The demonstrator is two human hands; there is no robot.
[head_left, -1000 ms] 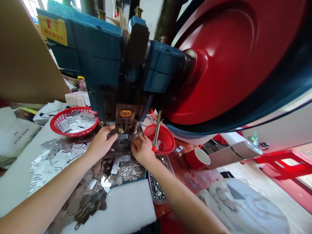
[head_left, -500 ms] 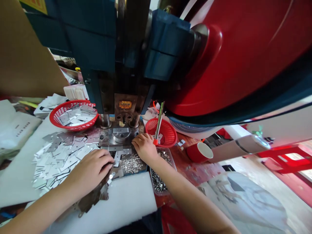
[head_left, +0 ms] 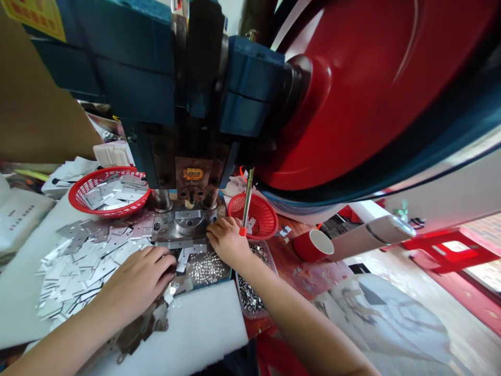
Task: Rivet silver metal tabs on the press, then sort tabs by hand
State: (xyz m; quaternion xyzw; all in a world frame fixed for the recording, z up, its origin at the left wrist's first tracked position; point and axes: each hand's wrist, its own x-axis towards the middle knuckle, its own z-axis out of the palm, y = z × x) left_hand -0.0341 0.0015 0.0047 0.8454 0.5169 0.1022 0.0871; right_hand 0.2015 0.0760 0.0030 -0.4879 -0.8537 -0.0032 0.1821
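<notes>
- The left hand [head_left: 136,279] is laid palm down, fingers curled, on the near edge of a heap of flat metal plates [head_left: 90,256]; its fingertips are set on a plate at the edge of the press bed, though whether one is actually pinched cannot be told.
- The right hand [head_left: 227,240] is rested at the right edge of the die block [head_left: 187,222], fingers bent and pressed together against a small L-shaped plate [head_left: 188,250]; its grip cannot be made out.
- The die block is seen just beyond and between the two hands, directly under the ram of the blue press [head_left: 176,104].
- A patch of small shiny rivets [head_left: 207,267] is spread between the hands, just beside the right wrist.
- A large red basket [head_left: 105,188], behind the plate heap on the left, is filled with more plates.
- A smaller red basket [head_left: 254,216] is placed just past the right hand, with a red-tipped metal rod [head_left: 246,201] standing in front of it.
- A clear tray [head_left: 250,295], partly hidden under the right forearm, is filled with small dark metal pieces.
- A red cup [head_left: 313,245] is laid on its side further right.
- The bench is covered with white foam sheeting [head_left: 203,329]; a great red flywheel [head_left: 371,83] is mounted at the right, and red stools are seen on the floor beyond.
</notes>
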